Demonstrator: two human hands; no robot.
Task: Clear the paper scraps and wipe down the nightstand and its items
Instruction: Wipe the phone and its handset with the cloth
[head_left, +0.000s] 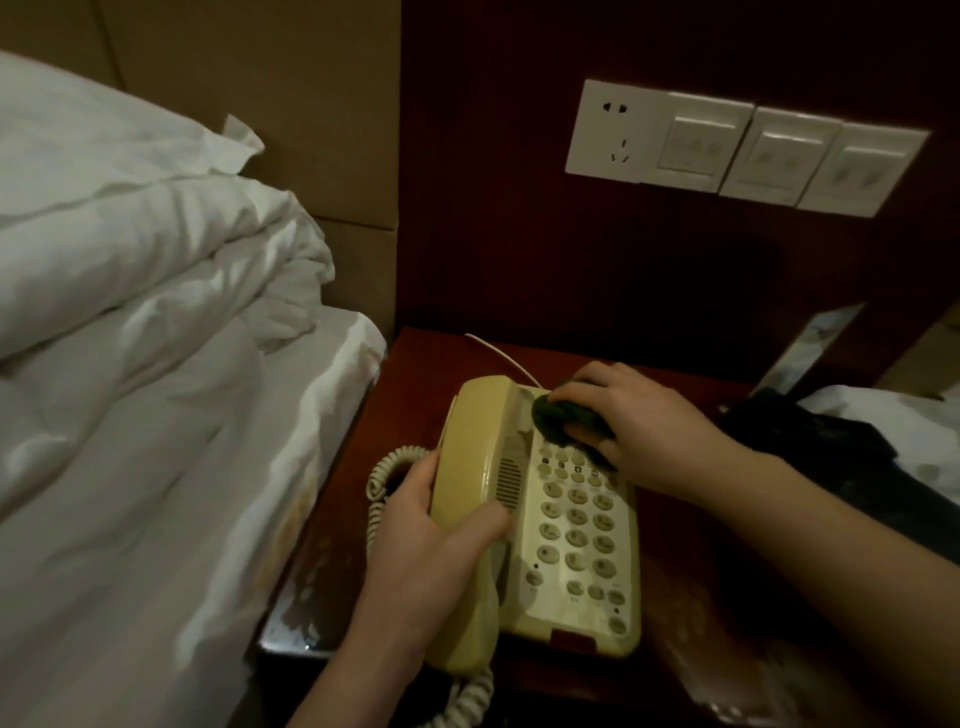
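Dim bedside: on the dark nightstand (691, 519) beside the bed (130, 415) sits a phone (571, 525). Left hand (431, 551) curls round its handset (467, 499). Right hand (639, 426) pinches a dark cloth (558, 413) against the phone's top.

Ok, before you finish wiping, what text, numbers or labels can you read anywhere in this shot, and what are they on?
No text reads clearly in this view.
Telephone keypad: the buttons carry marks, too blurred to read.
Small labels under the bottom buttons: too small to read.
Wall switches: faint marks, unreadable.
Wall socket: no writing visible.
Dark cloth under the right hand: no label shows.
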